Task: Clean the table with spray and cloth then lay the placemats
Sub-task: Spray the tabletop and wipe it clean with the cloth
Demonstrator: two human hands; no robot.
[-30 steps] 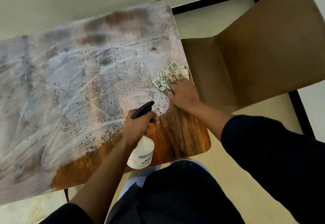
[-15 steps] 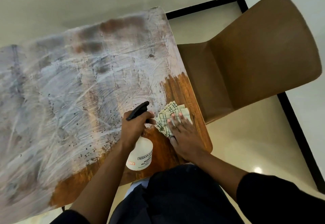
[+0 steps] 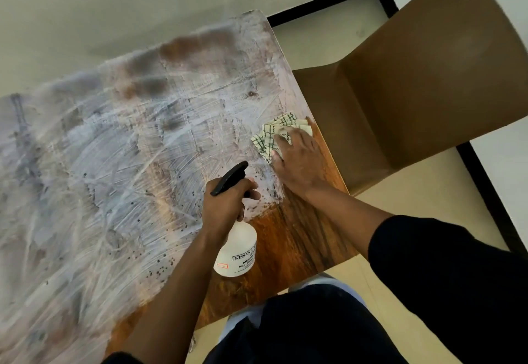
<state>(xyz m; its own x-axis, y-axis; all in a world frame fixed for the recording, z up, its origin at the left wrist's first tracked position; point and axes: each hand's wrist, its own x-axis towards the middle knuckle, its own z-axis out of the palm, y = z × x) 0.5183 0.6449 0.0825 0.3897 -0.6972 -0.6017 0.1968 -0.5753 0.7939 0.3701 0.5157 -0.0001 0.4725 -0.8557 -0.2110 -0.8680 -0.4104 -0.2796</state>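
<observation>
A wooden table (image 3: 297, 243) fills the left and middle, most of it smeared with a whitish film and dark specks; a strip along its near right corner shows bare brown wood. My left hand (image 3: 225, 203) grips the neck of a white spray bottle (image 3: 238, 252) with a black trigger head, held just above the near part of the table. My right hand (image 3: 300, 163) presses flat on a folded cream cloth (image 3: 271, 135) with dark checks, near the table's right edge. No placemat is in view.
A brown moulded chair (image 3: 423, 78) stands right beside the table's right edge, its seat tucked close. A pale wall runs behind the table. Cream floor tiles with a black border strip (image 3: 485, 180) lie to the right. My dark-clothed legs are at the table's near edge.
My right hand has pushed the cloth away from me along the right edge, after drawing it near half a second ago. The wiped brown strip is longer. My left hand keeps hold of the bottle.
</observation>
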